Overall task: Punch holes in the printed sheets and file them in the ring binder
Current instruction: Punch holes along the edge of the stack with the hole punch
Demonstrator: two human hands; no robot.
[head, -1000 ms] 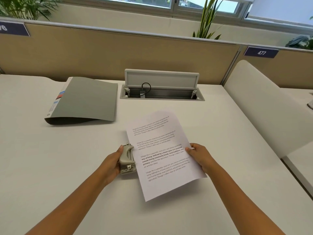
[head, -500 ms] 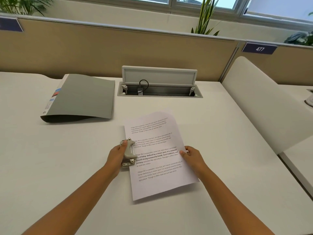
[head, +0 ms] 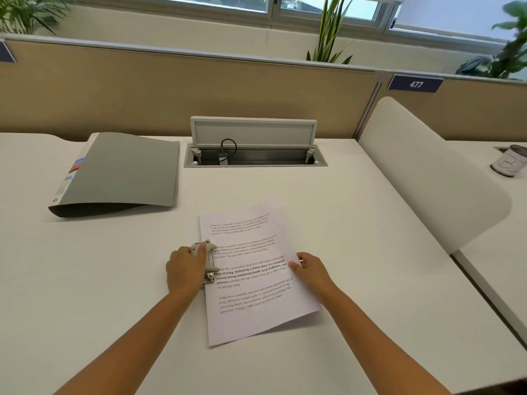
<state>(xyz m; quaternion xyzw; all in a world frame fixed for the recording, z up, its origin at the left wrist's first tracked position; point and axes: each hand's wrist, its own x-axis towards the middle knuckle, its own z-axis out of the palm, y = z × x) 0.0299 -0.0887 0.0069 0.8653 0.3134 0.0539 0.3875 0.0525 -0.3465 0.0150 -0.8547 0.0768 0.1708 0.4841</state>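
Observation:
White printed sheets (head: 253,306) lie on the white desk (head: 85,295) in front of me, slightly rotated. Their left edge sits inside a small grey hole punch (head: 210,263). My left hand (head: 184,270) lies over the punch with the palm and thumb on its lever. My right hand (head: 309,270) grips the sheets at their right edge, fingers on top. A grey ring binder (head: 119,172), closed, lies at the back left of the desk, apart from both hands.
An open cable hatch (head: 253,158) with a raised lid and a plug sits at the back centre. A curved white divider (head: 427,178) borders the desk on the right; a tin can (head: 509,161) stands beyond it. A beige partition runs along the back.
The sheets have slid left and lowered flat, with the edge now deeper in the punch. My left hand has moved on top of the punch lever. My right hand stays on the right edge.

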